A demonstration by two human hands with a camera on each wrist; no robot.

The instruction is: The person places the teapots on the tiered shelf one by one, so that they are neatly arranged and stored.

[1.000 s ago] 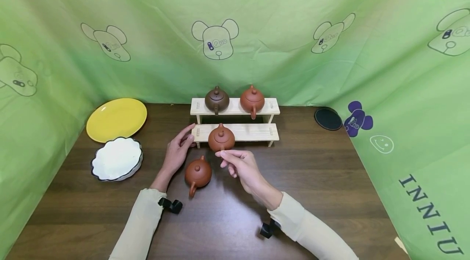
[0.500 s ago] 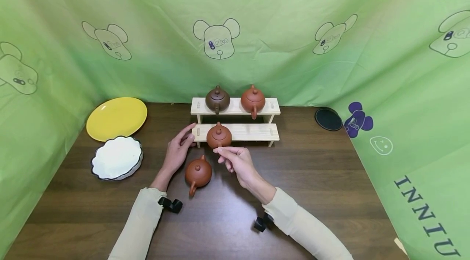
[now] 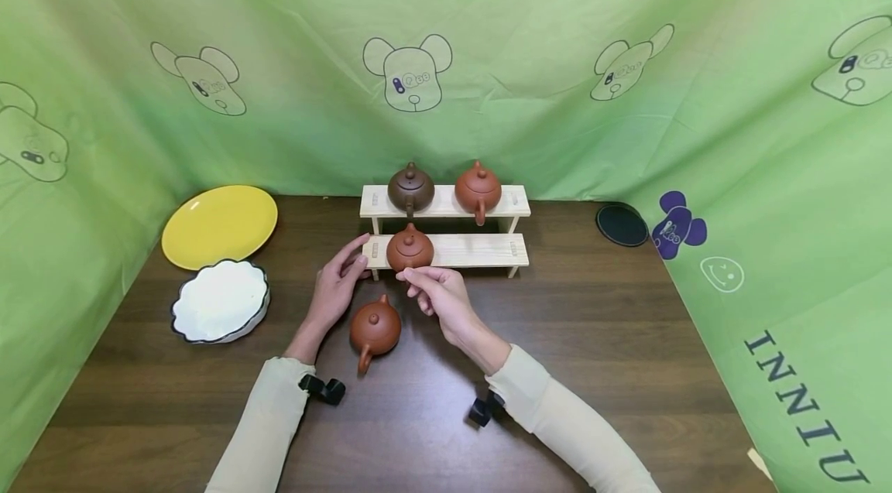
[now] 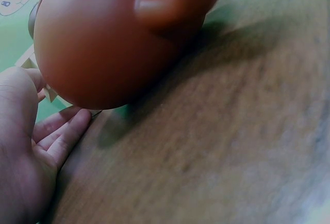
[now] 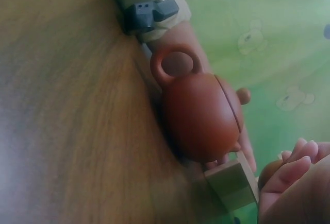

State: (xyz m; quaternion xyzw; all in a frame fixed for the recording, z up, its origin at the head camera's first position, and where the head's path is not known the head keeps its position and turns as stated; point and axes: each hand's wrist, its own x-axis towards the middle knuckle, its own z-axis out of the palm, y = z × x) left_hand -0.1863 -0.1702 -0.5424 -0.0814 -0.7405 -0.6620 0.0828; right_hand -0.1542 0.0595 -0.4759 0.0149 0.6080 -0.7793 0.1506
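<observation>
We see a dark wood table (image 3: 627,369) walled by green cloth (image 3: 530,29). At the back centre stands a two-tier wooden rack (image 3: 481,249), long axis running left-right.

Yellow plate (image 3: 219,224) and white scalloped dish (image 3: 219,299) sit far left, well apart from the work. Black coaster (image 3: 622,225) sits far right.

Upper tier carries a dark brown pot (image 3: 410,190) and a red pot (image 3: 478,189), side by side, handles toward us.

Our held pot (image 3: 409,248) is over the left part of the lower tier, handle toward us. We cannot tell whether its base touches the wood yet. The right hand (image 3: 439,296) sits just in front of it, fingers curled, pinching the handle. In the right wrist view only fingertips (image 5: 296,170) and a bit of pot show.

The left hand (image 3: 340,280) rests at the rack's left end, fingers straight and relaxed against the lower tier, gripping nothing.

A spare pot (image 3: 375,326) stands on the table between the two hands, loop handle toward us, just beside the left palm. It lies nearer the left hand, and its handle axis runs front-back.

Nothing stands on the lower tier to the right of the held pot. The upper tier's front edge is close above it.
</observation>
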